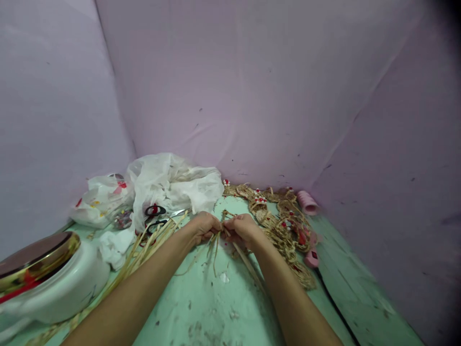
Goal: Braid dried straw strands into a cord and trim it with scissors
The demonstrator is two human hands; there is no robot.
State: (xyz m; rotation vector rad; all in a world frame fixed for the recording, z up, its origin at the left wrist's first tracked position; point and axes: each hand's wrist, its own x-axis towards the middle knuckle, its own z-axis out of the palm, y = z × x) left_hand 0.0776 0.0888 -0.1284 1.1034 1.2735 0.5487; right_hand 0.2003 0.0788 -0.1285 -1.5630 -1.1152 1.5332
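Note:
My left hand point(206, 228) and my right hand point(242, 228) almost touch above the middle of the green table point(212, 312). Both have their fingers pinched on thin straw strands point(215, 247), whose loose ends hang down between them. A small braided loop of straw point(226, 214) sticks up just past my fingertips. From under my right hand a wider pale strip point(248, 264) slants down toward my right forearm. The exact spot where the fingers grip the strands is too small to make out.
White plastic bags point(173, 185), scissors point(155, 210), long straw strands point(144, 250) and a white pot point(81, 283) are on the left. Braided straw pieces with beads point(284, 240), a pink thread cone point(308, 203) and a pink corded tool point(311, 258) lie right.

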